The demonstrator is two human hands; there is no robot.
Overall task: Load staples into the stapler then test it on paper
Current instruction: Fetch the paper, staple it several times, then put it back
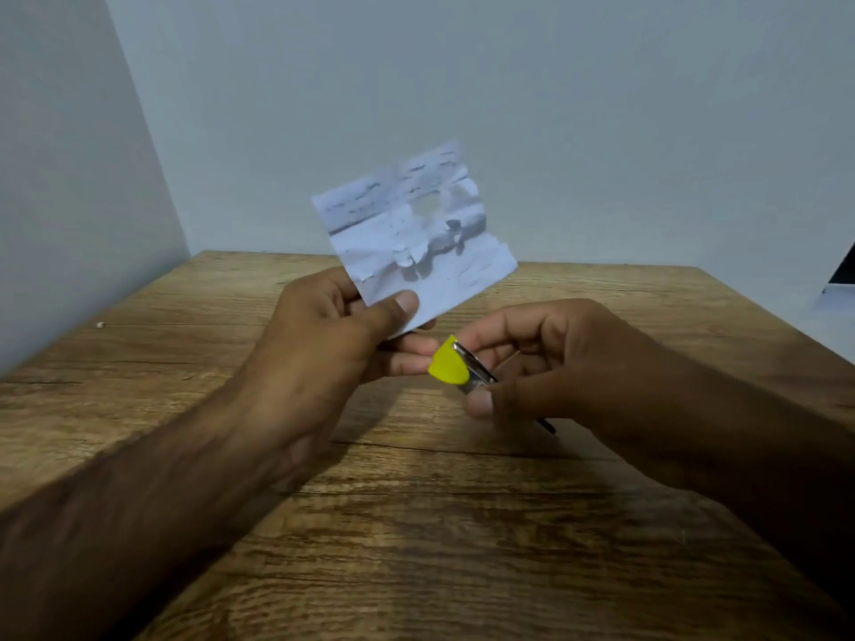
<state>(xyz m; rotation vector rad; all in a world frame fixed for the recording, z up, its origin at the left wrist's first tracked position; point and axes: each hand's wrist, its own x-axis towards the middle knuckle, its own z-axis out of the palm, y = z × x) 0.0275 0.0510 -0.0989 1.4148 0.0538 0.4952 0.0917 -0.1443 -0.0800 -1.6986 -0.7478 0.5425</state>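
Above the wooden table (194, 409), the left hand (324, 344) pinches a torn, blurred piece of paper (412, 233) at its lower corner, thumb in front, fingers behind, so the sheet rises toward 1 o'clock. Just beside it at 4 o'clock, the right hand (550, 358) has its fingers clamped on a small stapler (455, 367), whose yellow end points toward the left fingers.

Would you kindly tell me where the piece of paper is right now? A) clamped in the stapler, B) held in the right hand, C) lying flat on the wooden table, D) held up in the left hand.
D: the left hand pinches the torn paper above the wooden table, while the right hand holds the yellow-tipped stapler apart from it.
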